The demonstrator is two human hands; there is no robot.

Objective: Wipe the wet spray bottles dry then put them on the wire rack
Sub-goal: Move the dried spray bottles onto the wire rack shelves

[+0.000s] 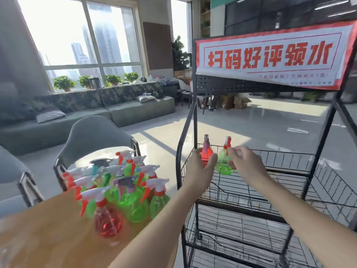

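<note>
Right now both arms reach out over the top basket of the black wire rack [251,171]. The left hand [201,167] is wrapped around a red spray bottle [207,154], its grip closed on the round body with the nozzle sticking up above the fingers. The right hand [245,161] pinches a green spray bottle [224,165] near its neck with thumb and fingertips, so that grip is closed too. The two bottles sit side by side, almost touching, at the front left corner of the basket; whether their bases rest on the wire I cannot tell.

To the left, on the wooden table [38,238], a crowd of spray bottles [123,186] stands packed together, mostly green with white and orange triggers, and one red bottle [107,221] at the near edge of the group. A grey chair [92,136] stands behind the table. A red and white sign [270,57] with large characters hangs across the top of the rack. The rack's lower shelves are open wire.
</note>
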